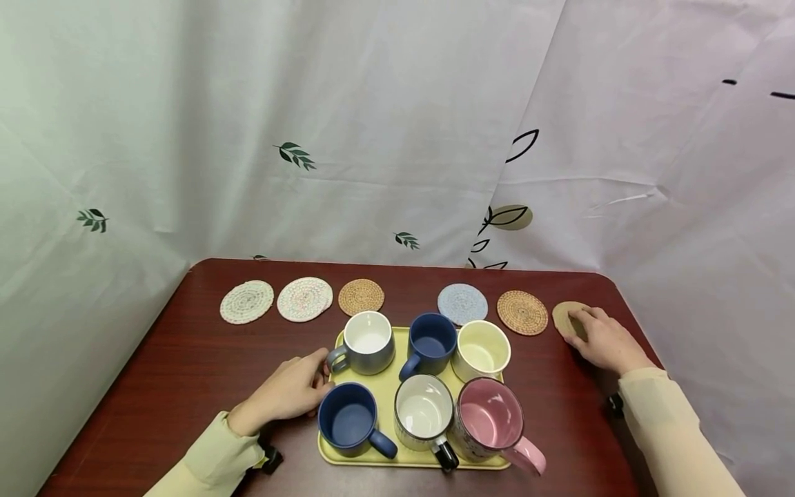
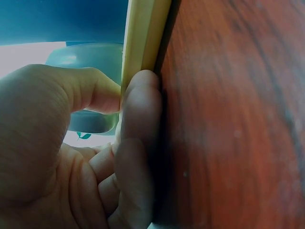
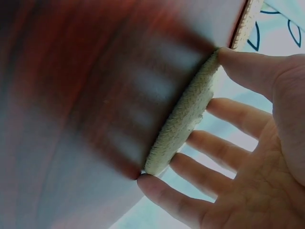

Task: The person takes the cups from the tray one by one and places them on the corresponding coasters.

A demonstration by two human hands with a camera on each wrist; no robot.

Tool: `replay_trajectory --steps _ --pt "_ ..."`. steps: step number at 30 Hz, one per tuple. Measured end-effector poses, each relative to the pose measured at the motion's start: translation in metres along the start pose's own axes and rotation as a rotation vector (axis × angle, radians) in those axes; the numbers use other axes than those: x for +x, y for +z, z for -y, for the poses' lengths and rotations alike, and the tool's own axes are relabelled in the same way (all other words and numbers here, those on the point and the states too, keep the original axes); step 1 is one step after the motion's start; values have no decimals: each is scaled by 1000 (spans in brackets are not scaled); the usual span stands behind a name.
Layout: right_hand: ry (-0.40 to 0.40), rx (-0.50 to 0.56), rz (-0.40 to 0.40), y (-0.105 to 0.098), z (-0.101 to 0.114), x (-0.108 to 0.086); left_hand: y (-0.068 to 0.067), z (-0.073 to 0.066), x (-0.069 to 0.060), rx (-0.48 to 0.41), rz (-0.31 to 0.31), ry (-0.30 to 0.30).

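Observation:
My left hand [image 1: 288,390] pinches the left edge of a yellow tray [image 1: 397,459], thumb on top and curled fingers below, as the left wrist view shows. On the tray stand a grey mug [image 1: 375,355], a dark blue mug [image 1: 433,342], a pale yellow mug [image 1: 483,348], another blue mug [image 1: 348,417], a white mug with a black handle [image 1: 424,411] and a pink mug [image 1: 491,417]. At the table's right side my right hand [image 1: 605,338] holds a round beige woven coaster [image 3: 186,114] by its rim, thumb and little finger at opposite edges, other fingertips against it.
Along the table's far side lie a greenish-white coaster [image 1: 246,302], a white speckled coaster [image 1: 304,299], a tan coaster [image 1: 361,297], a light blue coaster [image 1: 462,304] and another tan coaster [image 1: 522,313]. Behind the red-brown table [image 1: 186,386] hangs a pale curtain [image 1: 373,103].

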State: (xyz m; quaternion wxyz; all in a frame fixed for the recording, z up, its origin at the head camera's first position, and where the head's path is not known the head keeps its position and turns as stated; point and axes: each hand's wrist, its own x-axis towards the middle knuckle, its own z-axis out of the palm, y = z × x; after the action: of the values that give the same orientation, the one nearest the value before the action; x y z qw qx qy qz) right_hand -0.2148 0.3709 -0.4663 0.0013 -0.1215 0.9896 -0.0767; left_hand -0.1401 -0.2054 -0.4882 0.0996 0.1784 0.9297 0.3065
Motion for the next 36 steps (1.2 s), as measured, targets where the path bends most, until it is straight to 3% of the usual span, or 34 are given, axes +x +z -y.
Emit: replay_trajectory --steps 36 --pt "35 19 36 -3 -5 11 -1 -3 -1 0 -4 0"
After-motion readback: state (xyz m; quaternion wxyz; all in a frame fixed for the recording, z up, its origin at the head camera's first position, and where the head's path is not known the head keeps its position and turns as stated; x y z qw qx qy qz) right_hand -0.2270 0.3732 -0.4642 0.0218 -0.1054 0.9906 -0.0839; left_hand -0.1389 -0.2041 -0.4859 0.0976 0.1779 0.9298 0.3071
